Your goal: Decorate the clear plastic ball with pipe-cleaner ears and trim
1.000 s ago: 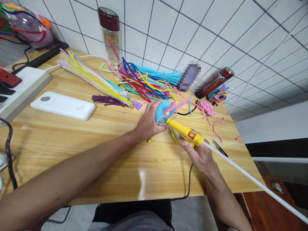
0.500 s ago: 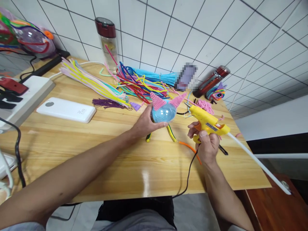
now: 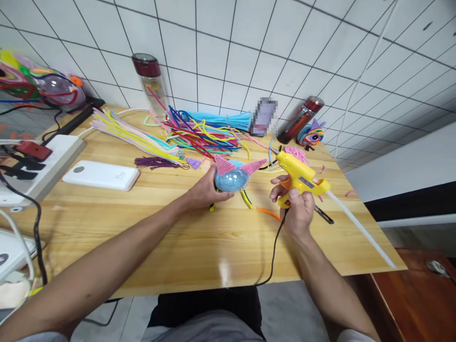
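Note:
My left hand [image 3: 205, 188] is closed around a light-blue, shiny rounded craft figure [image 3: 233, 180] with two pointed pink ears of wound pipe cleaner. Under the figure, yellow-and-green plier handles [image 3: 246, 199] stick out on the table. My right hand [image 3: 296, 204] grips a yellow hot glue gun [image 3: 299, 173], fingers around its handle by the orange trigger. Its metal nozzle points up and left, apart from the pink ear. From the gun's rear a long white glue stick [image 3: 359, 228] juts out, and a black cord hangs down from the handle.
Bundles of coloured pipe cleaners [image 3: 203, 133] lie at the back, beside a clear bottle [image 3: 153, 85]. A red flask [image 3: 301, 118] and a rainbow one-eyed figure [image 3: 311, 135] stand at the back right. Left are a white power bank [image 3: 101, 175] and a power strip [image 3: 53, 166]. A black cutter [image 3: 324, 215] lies right.
The whole view has shifted slightly. The blue figure is tilted a little more forward in my left hand, its ears spread flatter. My right hand keeps hold of the glue gun.

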Motion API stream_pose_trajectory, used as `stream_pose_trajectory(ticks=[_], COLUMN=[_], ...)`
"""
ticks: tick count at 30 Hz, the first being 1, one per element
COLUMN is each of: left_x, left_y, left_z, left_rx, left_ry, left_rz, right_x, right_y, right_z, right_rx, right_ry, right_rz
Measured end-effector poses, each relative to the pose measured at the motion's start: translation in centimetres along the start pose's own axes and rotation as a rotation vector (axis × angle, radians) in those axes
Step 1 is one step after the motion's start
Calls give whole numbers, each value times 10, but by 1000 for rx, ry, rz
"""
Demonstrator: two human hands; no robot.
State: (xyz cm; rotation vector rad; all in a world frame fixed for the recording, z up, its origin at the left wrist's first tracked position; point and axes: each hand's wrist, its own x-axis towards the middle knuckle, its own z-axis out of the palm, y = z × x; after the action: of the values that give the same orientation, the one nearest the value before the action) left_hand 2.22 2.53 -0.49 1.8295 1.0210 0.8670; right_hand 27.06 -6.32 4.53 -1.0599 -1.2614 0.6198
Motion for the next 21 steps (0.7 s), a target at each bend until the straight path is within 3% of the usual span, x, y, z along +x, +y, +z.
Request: stream_pose_trajectory(ticks=[3, 11, 16, 21], left_x=[1, 6, 6, 4], left_y=[0, 8, 3, 15], left_z=[-2, -12, -13, -14], left_rx=[-31, -111, -75, -130], left_ry=[-47, -150, -142, -145], left_rz=[-42, 33, 18, -3], right_x=[-1, 2, 3, 3], right_y=[2, 0, -1, 0], right_z=[0, 2, 3, 5], right_rx=[93, 235, 269, 284], right_ry=[-49, -90, -99, -121], right_rz=[44, 89, 90, 97])
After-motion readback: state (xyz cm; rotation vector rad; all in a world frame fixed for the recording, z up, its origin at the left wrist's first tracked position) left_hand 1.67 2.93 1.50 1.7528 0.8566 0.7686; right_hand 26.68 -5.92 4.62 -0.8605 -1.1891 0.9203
